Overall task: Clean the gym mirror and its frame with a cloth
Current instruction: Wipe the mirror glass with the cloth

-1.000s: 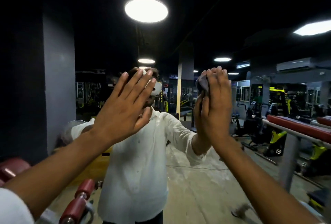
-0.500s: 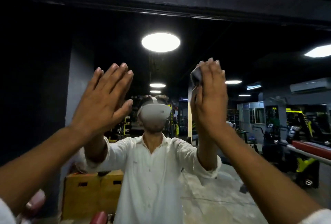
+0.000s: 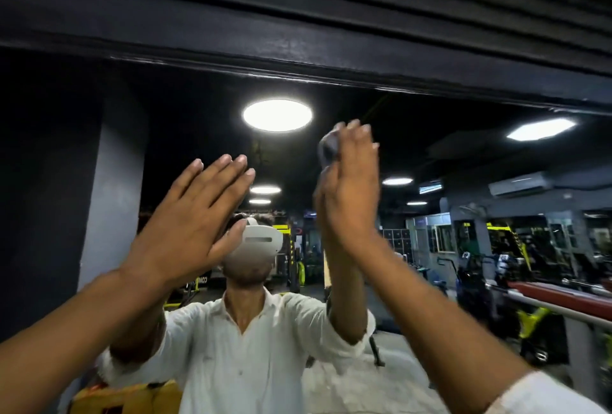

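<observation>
The gym mirror [image 3: 430,155] fills the view ahead, and its black frame [image 3: 298,59] runs across the top. My right hand [image 3: 351,188] presses a small grey cloth [image 3: 328,148] flat against the glass, fingers straight and pointing up; only the cloth's left edge shows past my fingers. My left hand [image 3: 192,225] is raised beside it at the glass with fingers straight, holding nothing. The mirror shows a person in a white shirt [image 3: 245,357] and a headset, with both arms raised.
A red padded bar [image 3: 563,294] on a metal rail stands at the right. A yellow box [image 3: 132,397] is reflected at lower left beside a dark pillar [image 3: 109,198]. Gym machines and ceiling lights [image 3: 277,115] show in the reflection.
The view has tilted upward, bringing the mirror's top frame into sight. My right hand has slid the cloth higher up the glass, and my left hand has stayed raised beside it.
</observation>
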`<state>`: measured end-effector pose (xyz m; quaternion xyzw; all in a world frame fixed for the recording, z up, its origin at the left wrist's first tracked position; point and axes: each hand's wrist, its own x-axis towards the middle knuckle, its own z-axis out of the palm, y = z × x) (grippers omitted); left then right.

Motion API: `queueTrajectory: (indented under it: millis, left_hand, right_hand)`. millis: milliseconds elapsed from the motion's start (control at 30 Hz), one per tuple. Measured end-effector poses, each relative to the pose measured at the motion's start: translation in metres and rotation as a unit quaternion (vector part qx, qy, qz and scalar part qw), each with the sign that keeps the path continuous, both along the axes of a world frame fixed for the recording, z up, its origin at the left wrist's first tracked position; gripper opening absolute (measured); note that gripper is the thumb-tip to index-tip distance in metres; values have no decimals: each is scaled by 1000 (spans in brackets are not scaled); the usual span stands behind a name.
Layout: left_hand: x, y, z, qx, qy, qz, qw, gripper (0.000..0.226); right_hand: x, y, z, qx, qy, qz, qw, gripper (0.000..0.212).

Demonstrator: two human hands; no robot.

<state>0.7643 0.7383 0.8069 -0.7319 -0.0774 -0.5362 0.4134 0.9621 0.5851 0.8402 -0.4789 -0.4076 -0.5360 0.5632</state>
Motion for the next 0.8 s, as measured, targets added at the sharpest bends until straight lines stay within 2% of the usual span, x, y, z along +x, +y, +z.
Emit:
queueTrajectory:
  millis: [33,100,167,233,300,400,433,500,600,667,733,800]
  left_hand:
    - [-1,0,5,2,4,-16,1000,69]
    - [-9,2,20,9,16,-34,999,64]
    - [-26,10,37,1,21,-29,999,67]
    - [-49,26,51,-3,16,-13,1000,72]
    - [-63,43,56,6,13,16,1000,74]
    - [-64,54,52,14,3,47,999,75]
    - [-62,55,52,17,2,51,999,76]
    - [-61,56,54,16,-2,49,999,79]
    - [-62,55,54,-1,-32,26,999,86]
    - [-67,56,59,-1,-53,24,998,87]
    - [-77,60,71,-8,-59,29,998,88]
    - [-86,67,81,-21,-60,40,997,89]
  right_hand:
    - [-23,16,-22,-44,-61,-2,997,62]
    - [-50,32,-59,-165,-207,-25,964,64]
    - [-41,25,-59,-202,-269,-59,940,68]
    - [-20,10,-33,-145,-193,-57,969,67]
    - [-5,-3,0,-40,-66,-33,996,55]
    - [-12,5,48,67,85,-2,994,50]
    - [-26,21,58,91,90,-10,992,52]
    - [-69,61,61,86,8,-53,995,58]
    - [-124,86,51,-50,-161,-24,985,54]
    - [-115,74,57,-113,-230,-53,965,54]
    - [-78,56,67,-89,-195,-100,972,55]
    - [-35,33,75,-11,-53,-106,993,54]
